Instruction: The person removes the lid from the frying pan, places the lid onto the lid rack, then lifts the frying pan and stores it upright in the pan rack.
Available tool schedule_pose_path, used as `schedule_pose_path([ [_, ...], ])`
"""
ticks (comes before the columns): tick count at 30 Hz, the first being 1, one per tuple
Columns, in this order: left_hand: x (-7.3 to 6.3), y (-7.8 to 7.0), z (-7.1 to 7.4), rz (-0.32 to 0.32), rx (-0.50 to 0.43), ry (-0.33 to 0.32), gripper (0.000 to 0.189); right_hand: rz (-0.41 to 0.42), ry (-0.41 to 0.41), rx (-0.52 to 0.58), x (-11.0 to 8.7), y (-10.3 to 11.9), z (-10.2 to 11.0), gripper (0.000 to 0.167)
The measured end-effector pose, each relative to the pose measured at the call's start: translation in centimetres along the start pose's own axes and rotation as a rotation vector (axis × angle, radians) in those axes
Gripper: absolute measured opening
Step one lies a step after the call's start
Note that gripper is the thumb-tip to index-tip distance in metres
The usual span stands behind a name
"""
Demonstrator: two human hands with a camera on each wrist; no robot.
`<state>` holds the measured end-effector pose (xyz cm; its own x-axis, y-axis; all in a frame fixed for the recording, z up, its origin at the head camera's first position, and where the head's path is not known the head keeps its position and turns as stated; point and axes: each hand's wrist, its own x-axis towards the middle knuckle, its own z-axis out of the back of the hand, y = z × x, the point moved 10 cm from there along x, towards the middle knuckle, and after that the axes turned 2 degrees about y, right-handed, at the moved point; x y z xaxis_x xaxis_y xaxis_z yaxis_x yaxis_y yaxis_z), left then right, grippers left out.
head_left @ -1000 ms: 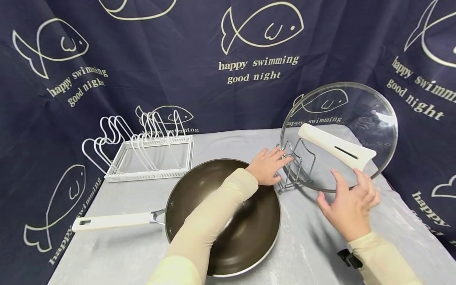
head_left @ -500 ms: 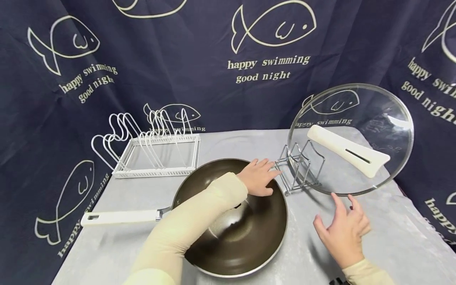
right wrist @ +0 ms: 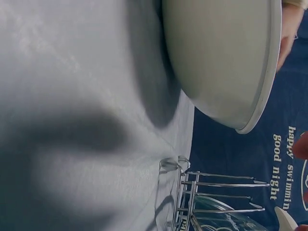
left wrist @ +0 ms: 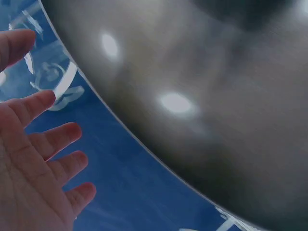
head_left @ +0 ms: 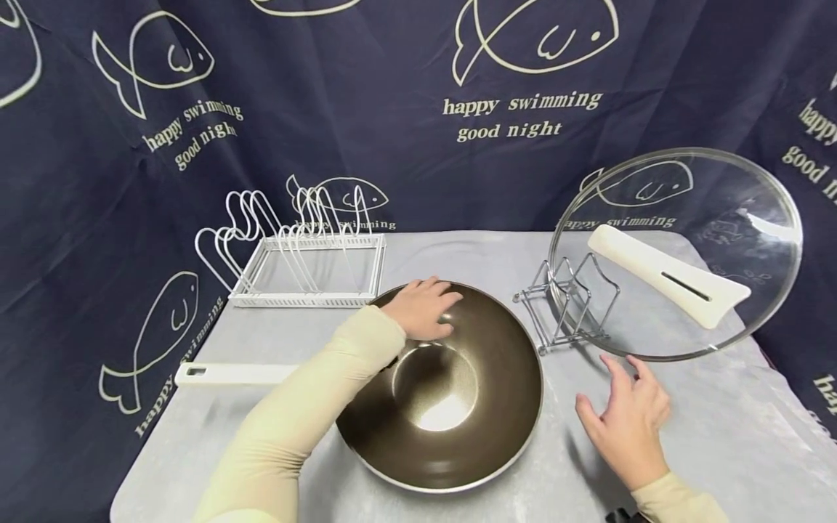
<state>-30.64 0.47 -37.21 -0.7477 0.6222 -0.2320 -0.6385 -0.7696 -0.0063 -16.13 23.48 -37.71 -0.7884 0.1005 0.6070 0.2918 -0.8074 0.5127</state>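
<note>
A dark-brown wok (head_left: 497, 385) with a white handle (head_left: 235, 373) stands on the table, the handle pointing left. My left hand (head_left: 421, 309) hovers over its far rim, fingers spread and holding nothing. The left wrist view shows those fingers apart from the wok's edge (left wrist: 144, 147). To the right, a large glass lid (head_left: 771, 218) stands upright in a small chrome wire rack (head_left: 575, 330), its long white handle (head_left: 667, 274) facing me. My right hand (head_left: 628, 418) is just below the lid's lower edge, fingers loosely bent, with nothing in its grasp.
A white wire rack (head_left: 307, 299) with curved dividers stands at the back left of the grey table (head_left: 471, 250). Behind everything hangs a dark blue cloth (head_left: 418, 131) printed with fish and lettering. The wok's pale outside (right wrist: 221, 62) fills the top of the right wrist view.
My left hand has moved left, from beside the chrome rack to over the wok's far rim. My right hand has drawn down from the lid. The head view has shifted, so everything sits further right.
</note>
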Motion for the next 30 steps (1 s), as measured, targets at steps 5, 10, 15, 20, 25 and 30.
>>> schedule_pose_path([
  [5,-2.1,2.4,0.0,0.044,-0.071,0.038,0.062,-0.003,0.052,-0.011,0.4,0.1,-0.4,0.061],
  [10,-3.4,3.1,0.6,0.042,-0.185,0.021,0.060,-0.018,0.187,-0.024,0.5,0.5,-1.7,0.059],
  [15,-4.7,3.2,0.5,0.011,-0.219,0.015,0.060,-0.001,0.289,-0.008,0.1,1.4,-2.9,0.057],
  [20,-6.5,4.2,0.3,0.018,-0.246,-0.008,0.059,-0.022,0.314,0.048,0.1,1.5,-3.2,0.051],
  [25,-8.6,5.3,0.6,0.026,-0.239,-0.043,0.058,-0.053,0.360,0.125,0.1,1.4,-3.6,0.046],
  [30,-10.1,6.0,0.1,0.006,-0.262,-0.055,0.057,-0.232,0.556,0.361,-0.4,0.7,-5.5,0.048],
])
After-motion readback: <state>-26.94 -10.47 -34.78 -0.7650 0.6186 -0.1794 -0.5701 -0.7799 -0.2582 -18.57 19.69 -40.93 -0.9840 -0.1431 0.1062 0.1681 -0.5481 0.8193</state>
